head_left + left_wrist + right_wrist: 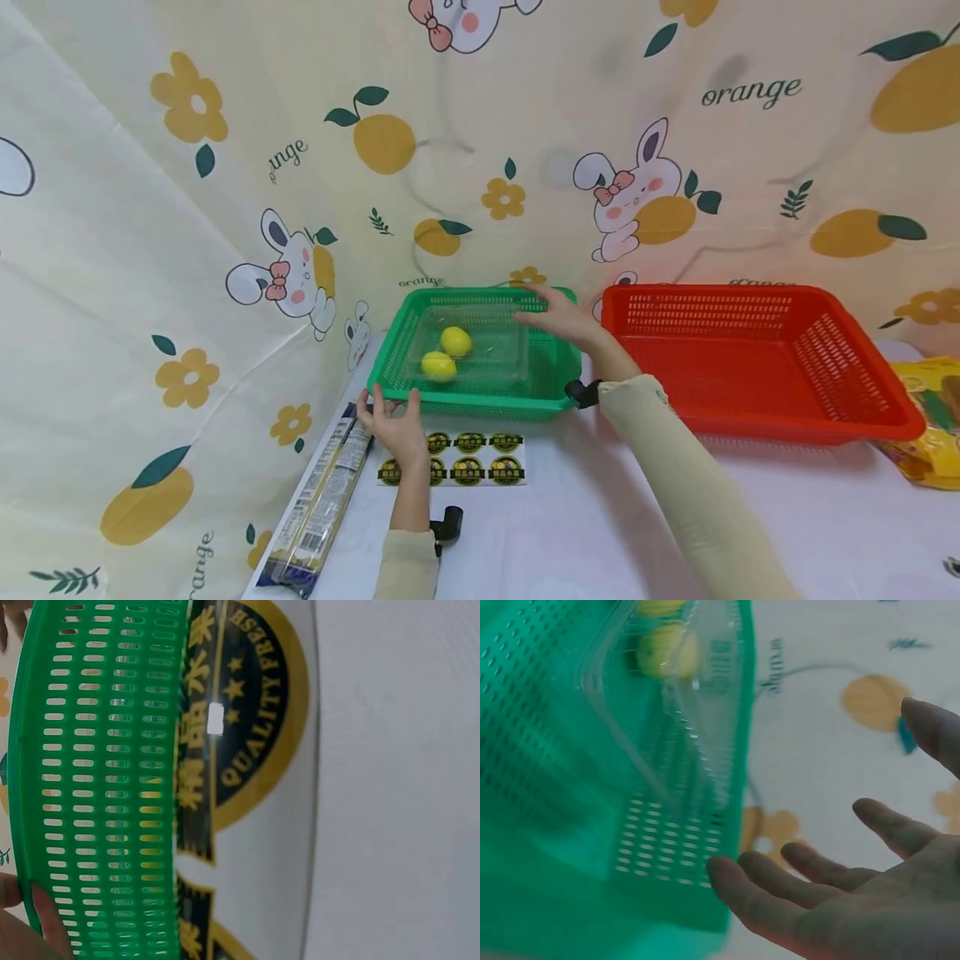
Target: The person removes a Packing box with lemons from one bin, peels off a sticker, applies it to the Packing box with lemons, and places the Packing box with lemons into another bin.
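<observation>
Two lemons (438, 367) lie in a clear plastic box (495, 354), likely keeping them together, inside a green basket (480, 405). The left hand (401, 432) spreads at its front-left corner; the right hand (561, 320), wide and empty, hangs near its back-right corner, beside a red basket (750, 375).

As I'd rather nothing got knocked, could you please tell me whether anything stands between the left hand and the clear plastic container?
Yes, the front wall of the green basket stands between the left hand, at its near-left corner, and the clear plastic container inside; above that wall, nothing visible blocks the way.
</observation>
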A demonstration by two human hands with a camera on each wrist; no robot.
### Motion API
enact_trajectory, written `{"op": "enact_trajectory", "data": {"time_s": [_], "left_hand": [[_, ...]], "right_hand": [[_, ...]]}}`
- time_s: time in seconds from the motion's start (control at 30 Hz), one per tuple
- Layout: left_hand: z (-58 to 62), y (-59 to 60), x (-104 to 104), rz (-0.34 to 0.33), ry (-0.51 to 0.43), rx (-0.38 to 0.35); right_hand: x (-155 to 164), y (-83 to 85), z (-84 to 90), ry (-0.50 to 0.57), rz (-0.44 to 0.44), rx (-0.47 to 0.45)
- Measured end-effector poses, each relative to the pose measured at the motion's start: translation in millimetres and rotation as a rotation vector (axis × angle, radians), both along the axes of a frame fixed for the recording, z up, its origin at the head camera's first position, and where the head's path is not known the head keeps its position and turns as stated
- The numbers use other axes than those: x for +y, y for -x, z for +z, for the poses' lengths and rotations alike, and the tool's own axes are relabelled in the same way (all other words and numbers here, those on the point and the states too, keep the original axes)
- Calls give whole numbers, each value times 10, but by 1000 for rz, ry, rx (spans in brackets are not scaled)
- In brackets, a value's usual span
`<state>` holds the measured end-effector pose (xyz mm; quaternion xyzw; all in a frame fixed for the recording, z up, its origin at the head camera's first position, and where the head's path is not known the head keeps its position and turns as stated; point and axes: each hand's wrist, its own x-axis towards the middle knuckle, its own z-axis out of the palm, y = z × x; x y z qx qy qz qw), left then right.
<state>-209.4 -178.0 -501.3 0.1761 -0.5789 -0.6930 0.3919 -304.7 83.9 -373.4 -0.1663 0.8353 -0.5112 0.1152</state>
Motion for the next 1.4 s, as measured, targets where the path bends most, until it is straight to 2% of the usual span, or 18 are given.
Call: {"op": "enact_trajectory", "data": {"time_s": [0.23, 0.47, 0.57, 0.8, 0.9, 1.03, 1.3, 1.4], "left_hand": [[-7, -18, -32, -26, -8, 4], [-45, -1, -66, -79, 134, -13], [-50, 0, -64, -122, 155, -17], [-52, -36, -11, -195, 116, 28], [-59, -48, -12, -192, 108, 41], [-87, -59, -16, -187, 101, 22], [-128, -30, -26, -224, 90, 19], [-30, -82, -6, -238, 80, 35]], "right_hand": [[-208, 235, -201, 59, -20, -263], [-234, 402, -366, 62, -47, -340], [-202, 463, -433, 60, -32, -372], [-223, 565, -559, 92, 11, -383], [-257, 621, -618, 122, 3, -366], [-259, 682, -705, 151, -9, -363], [-225, 756, -770, 168, -20, -377], [-223, 764, -781, 163, -10, -380]]}}
